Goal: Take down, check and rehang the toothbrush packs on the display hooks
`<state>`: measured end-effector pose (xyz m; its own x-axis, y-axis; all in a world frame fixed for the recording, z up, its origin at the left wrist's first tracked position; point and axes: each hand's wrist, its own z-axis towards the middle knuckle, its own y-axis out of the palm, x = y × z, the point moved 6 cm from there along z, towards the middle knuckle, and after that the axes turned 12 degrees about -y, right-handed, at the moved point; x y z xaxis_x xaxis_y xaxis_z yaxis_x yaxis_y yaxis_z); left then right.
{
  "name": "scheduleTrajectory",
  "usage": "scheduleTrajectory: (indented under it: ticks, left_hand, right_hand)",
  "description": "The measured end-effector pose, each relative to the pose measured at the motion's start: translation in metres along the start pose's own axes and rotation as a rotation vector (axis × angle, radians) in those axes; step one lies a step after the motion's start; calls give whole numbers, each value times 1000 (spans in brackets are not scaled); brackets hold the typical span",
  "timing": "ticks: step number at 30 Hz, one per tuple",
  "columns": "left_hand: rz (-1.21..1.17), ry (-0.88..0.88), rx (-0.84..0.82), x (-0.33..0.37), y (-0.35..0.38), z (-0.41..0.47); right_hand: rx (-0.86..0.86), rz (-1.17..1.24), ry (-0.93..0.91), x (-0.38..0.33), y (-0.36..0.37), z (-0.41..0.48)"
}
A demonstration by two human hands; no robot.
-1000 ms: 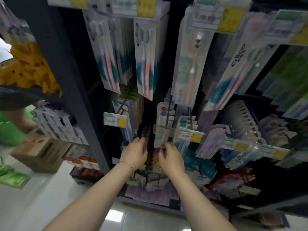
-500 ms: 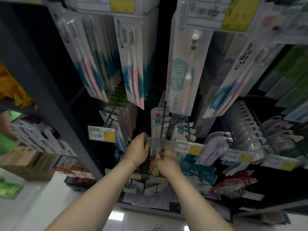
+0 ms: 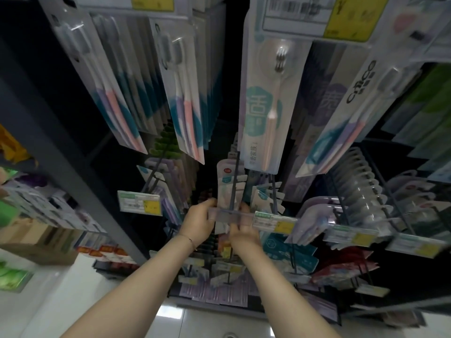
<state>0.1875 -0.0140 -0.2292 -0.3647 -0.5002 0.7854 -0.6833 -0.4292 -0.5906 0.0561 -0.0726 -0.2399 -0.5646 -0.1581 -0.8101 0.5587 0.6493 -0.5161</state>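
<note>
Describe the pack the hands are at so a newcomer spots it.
Below the long pack with one pink brush, the left hand and right hand are at one hook. The pale pack there has a red dot on top; its neighbours show teal.

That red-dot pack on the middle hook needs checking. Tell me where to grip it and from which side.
Pinch the pack by its side edges near the top, coming from the front, under the clear strip. It hangs on a rod pointing out at you, so it probably only slides off forwards; the strip crosses the rod's tip.
</note>
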Motion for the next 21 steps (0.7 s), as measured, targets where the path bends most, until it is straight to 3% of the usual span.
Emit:
scheduleTrajectory:
  ticks: [11, 21]
  left_hand:
    - [-89, 113, -15, 16, -21, -20]
    - [-168, -56, -54, -20, -23, -43]
  right_hand:
    - [175, 129, -115, -10, -2, -12]
    - [135, -31, -283, -16, 8, -26]
